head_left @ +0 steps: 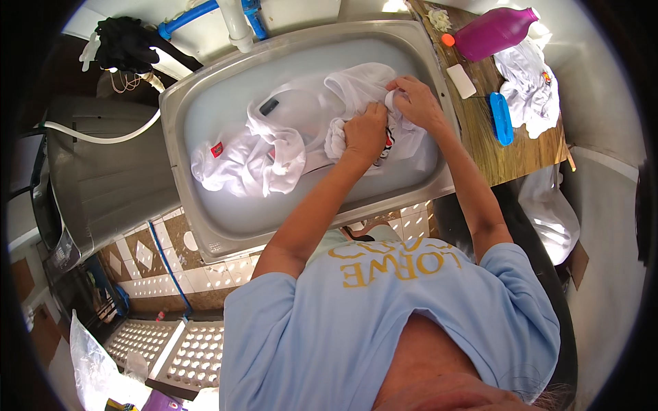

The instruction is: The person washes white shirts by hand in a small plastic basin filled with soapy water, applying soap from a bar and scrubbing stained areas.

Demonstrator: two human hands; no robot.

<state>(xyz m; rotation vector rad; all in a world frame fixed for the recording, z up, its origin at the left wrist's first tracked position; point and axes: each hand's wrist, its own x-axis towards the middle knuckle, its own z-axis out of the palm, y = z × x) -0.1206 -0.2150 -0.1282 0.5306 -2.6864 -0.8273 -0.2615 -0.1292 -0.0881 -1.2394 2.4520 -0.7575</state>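
Note:
A white garment (279, 152) lies spread and bunched in cloudy water inside a metal sink (205, 250). It carries a small red patch at the left and a dark label near its middle. My left hand (367, 133) is closed in a fist round a bunched fold at the right side of the cloth. Just beyond it to the right, my right hand (417, 103) pinches the wet fabric with bent fingers. Between and below the hands shows a part with a black and red print, partly covered by my left hand.
On the wooden board (504, 156) at the right lie a purple bottle (490, 34), an orange cap (447, 40), a white bar of soap (461, 81), a blue brush (501, 118) and another white garment (533, 89). A white hose (110, 140) runs left of the sink; blue pipe (188, 19) stands behind.

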